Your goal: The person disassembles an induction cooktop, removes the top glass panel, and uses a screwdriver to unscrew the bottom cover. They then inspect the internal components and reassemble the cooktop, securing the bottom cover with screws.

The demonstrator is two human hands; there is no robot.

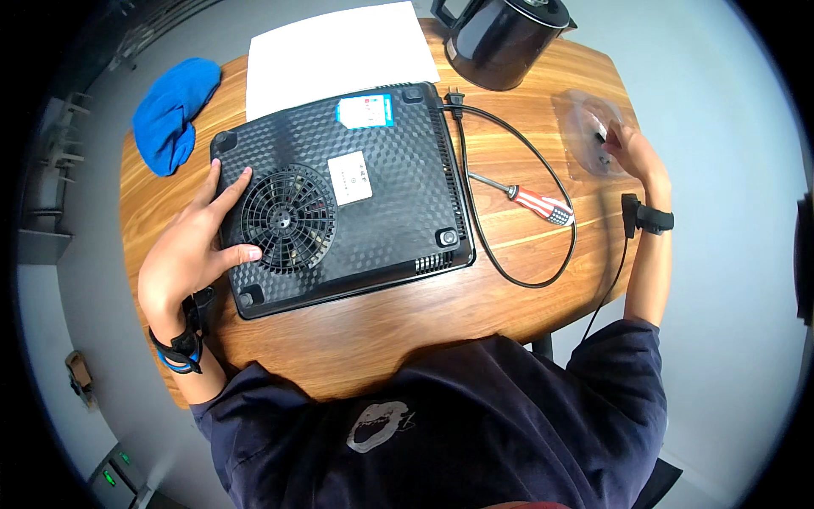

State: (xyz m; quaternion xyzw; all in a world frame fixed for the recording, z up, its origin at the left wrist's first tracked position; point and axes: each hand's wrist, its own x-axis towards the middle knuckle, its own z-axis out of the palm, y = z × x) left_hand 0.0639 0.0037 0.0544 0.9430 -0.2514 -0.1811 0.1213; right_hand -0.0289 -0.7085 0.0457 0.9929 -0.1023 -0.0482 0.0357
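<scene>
A black induction cooker [373,212] lies upside down on the wooden table [365,339], its round fan grille facing up. My left hand [191,254] rests flat on its left edge, fingers spread, thumb by the grille. My right hand [632,153] reaches into a clear plastic tray [585,127] at the table's right edge, fingertips pinched on something small and dark that I cannot make out. A screwdriver [530,199] with a red and white striped handle lies between the cooker and that hand, inside the loop of the cooker's black power cord [543,271].
A white sheet of paper [339,51] lies behind the cooker. A blue cloth [174,110] sits at the back left. A black kettle [504,38] stands at the back right. Both wrists carry black bands.
</scene>
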